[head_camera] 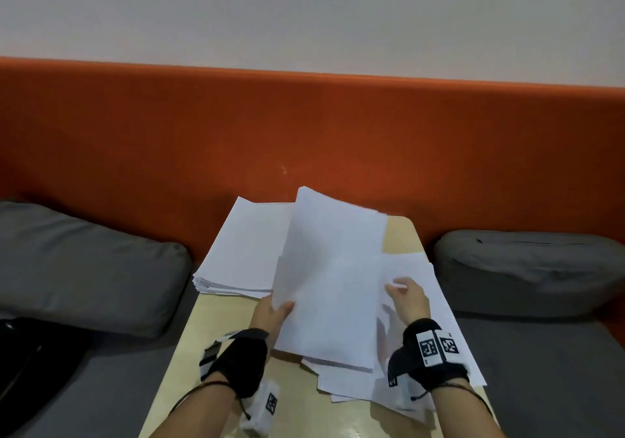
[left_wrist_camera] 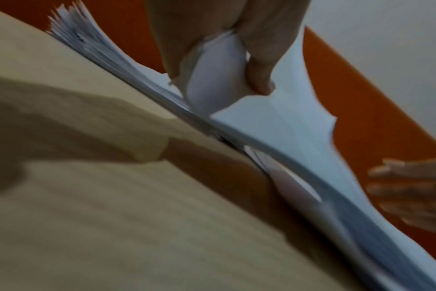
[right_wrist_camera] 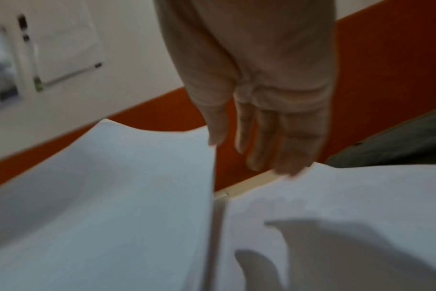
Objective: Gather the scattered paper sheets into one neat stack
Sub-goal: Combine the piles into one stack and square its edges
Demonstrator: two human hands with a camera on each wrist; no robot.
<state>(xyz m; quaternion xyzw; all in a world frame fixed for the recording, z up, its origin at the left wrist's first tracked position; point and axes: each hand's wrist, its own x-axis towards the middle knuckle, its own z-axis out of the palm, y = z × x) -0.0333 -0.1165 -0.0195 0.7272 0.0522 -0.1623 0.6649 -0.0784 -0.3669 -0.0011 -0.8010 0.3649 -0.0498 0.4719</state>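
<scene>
Left hand (head_camera: 272,314) pinches sheaf (head_camera: 329,275) — fingers hidden.

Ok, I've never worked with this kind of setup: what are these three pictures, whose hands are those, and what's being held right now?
No machine here: a person wears three cameras. The head view looks down at both hands; the other two look along each wrist at the fingers.

On the table lie white paper sheets: a pile at the far left and looser sheets on the right.

The left hand pinches a lifted bundle of sheets by its edge; the left wrist view shows the fingers curled round the paper.

The right hand is open, fingers relaxed over the right-hand sheets, gripping nothing.

Grey cushions flank the table.
</scene>
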